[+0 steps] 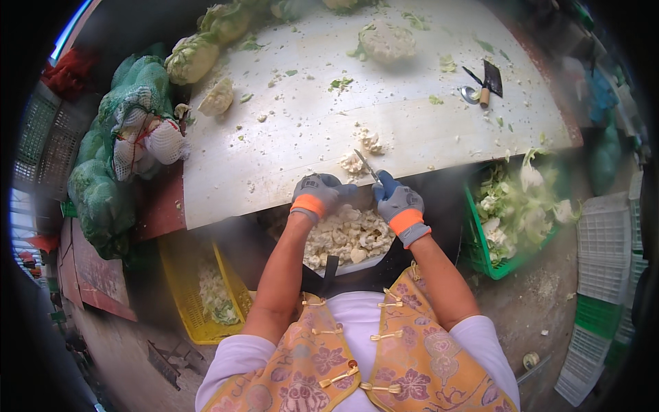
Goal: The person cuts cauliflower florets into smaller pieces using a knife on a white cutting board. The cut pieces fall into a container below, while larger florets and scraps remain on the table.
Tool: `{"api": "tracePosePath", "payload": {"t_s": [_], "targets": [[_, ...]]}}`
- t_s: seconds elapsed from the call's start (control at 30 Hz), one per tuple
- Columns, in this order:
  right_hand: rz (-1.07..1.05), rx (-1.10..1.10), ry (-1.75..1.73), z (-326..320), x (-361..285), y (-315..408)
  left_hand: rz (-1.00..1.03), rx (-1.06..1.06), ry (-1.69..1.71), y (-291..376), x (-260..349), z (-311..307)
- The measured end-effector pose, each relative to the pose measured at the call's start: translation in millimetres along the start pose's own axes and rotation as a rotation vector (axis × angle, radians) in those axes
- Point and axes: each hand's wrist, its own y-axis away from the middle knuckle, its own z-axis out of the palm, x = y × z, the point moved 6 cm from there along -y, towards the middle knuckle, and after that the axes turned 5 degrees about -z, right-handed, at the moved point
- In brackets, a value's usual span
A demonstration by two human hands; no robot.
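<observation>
My right hand, in a grey and blue glove with an orange cuff, grips a small knife, its blade pointing up and left over the table's edge. Beside it, my left hand, gloved alike, is at the edge of the white tabletop; whether its fingers hold anything cannot be made out. Small cauliflower pieces lie on the tabletop just beyond the blade. Below both hands, a container is filled with cut cauliflower florets.
Across the table lie a cauliflower head, a cleaver and more cauliflowers. Green net bags stand at the left. A yellow crate and a green crate with leafy trimmings flank me. Stacked crates are at far right.
</observation>
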Motion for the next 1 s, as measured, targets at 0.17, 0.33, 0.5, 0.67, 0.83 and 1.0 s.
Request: {"api": "tracePosePath", "payload": {"t_s": [0.17,0.33,0.5,0.67,0.83,1.0], "targets": [[0.018,0.031,0.018,15,-6,2,0.290,0.364,-0.043,-24,36,-6],[-0.023,0.139,0.104,33,-1,-4,0.215,0.345,-0.114,-45,36,11],[0.211,-0.070,-0.733,62,25,-18,0.235,0.259,-0.064,-18,28,16],[0.165,0.056,-0.935,36,34,-15,0.150,-0.024,-0.286,-12,29,19],[0.087,0.244,-0.217,-5,26,-23,0.419,0.304,-0.067,-55,87,6],[0.105,0.071,0.003,2,16,-27,0.285,0.332,-0.091,-78,82,26]]}}
